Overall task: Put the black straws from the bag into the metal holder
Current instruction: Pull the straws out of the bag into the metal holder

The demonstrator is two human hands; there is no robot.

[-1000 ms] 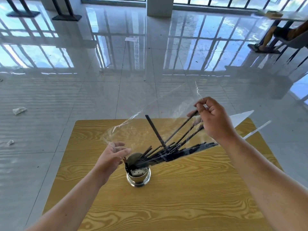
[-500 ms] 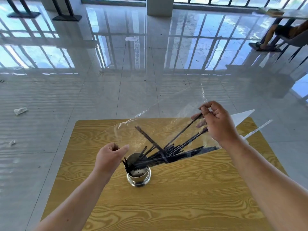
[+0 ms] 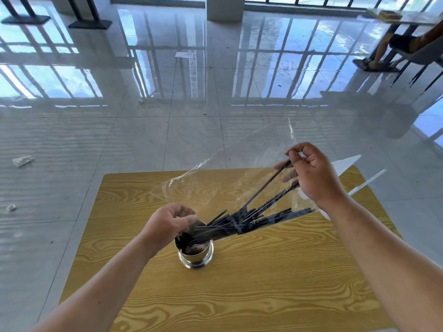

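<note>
A clear plastic bag (image 3: 215, 185) hangs tilted over the wooden table (image 3: 239, 295), with several black straws (image 3: 259, 214) sliding down inside it. My right hand (image 3: 311, 173) pinches the bag's raised far end. The straws' lower tips reach into the round metal holder (image 3: 195, 252), which stands upright mid-table. My left hand (image 3: 167, 226) is curled at the bag's lower mouth, right over the holder's left rim; whether it grips the plastic or the straws is unclear.
Two white strips (image 3: 364, 183) lie at the table's far right edge. Glossy tiled floor surrounds the table, with scraps of litter (image 3: 22, 161) at left. A seated person's legs (image 3: 383, 51) and a chair are at far right.
My left hand has moved right and closed in over the holder's rim at the bag's mouth. The loose upright straw has dropped in with the others. My right hand stays raised.
</note>
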